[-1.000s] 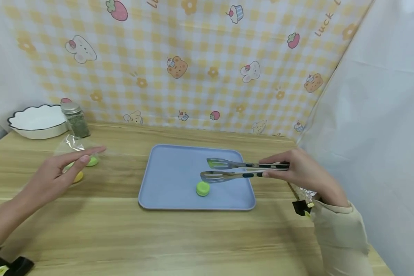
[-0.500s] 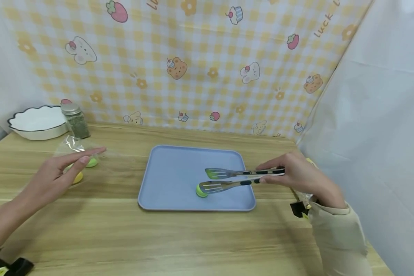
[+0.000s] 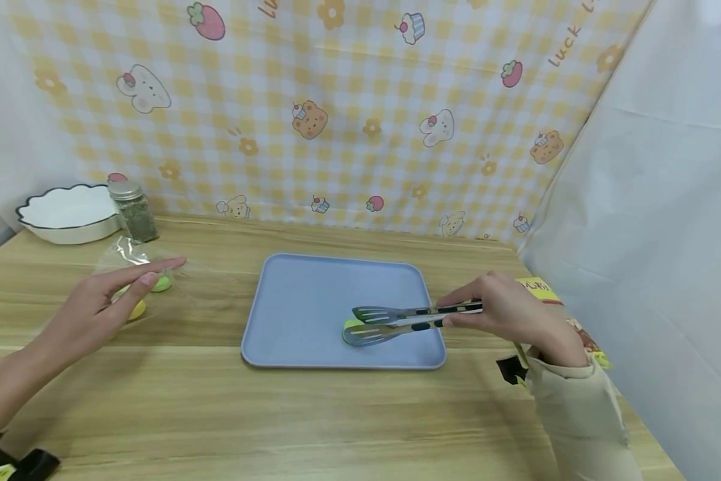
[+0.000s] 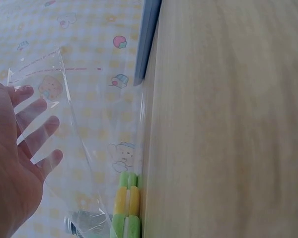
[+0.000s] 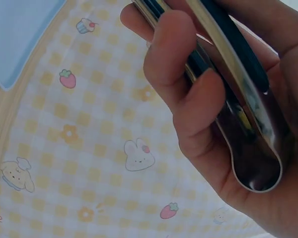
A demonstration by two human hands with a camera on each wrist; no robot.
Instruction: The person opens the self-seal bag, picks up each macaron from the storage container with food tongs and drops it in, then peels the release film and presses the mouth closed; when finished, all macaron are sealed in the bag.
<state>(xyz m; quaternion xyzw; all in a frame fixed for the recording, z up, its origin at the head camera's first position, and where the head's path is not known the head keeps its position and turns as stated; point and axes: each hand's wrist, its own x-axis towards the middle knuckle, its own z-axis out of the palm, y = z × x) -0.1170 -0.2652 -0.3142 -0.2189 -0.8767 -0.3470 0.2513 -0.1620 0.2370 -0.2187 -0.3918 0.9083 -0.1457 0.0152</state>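
Note:
In the head view, my right hand (image 3: 510,317) holds slotted metal tongs (image 3: 423,326) by their handles. Their two tips overlap a green macaron (image 3: 349,325) on the blue tray (image 3: 288,300), one arm crossing in front of it. The tongs' rounded bend (image 5: 257,173) sits against my palm in the right wrist view. At the left, my left hand (image 3: 98,304) pinches the edge of a clear plastic bag (image 4: 69,114), the fingers showing through its film. Green and yellow macarons (image 4: 126,198) lie low in the bag, partly hidden by my hand in the head view.
Behind the bag stands a glass jar of dried herbs (image 3: 136,217) beside a white scalloped dish (image 3: 65,230). A yellow and red packet (image 3: 539,288) lies by the right wall, partly behind my right arm. The wooden table (image 3: 312,421) extends in front of the tray.
My right hand has brought the tongs down and slightly left, from above the green macaron to right at it, and the tips stand closer together. My left hand has hardly moved.

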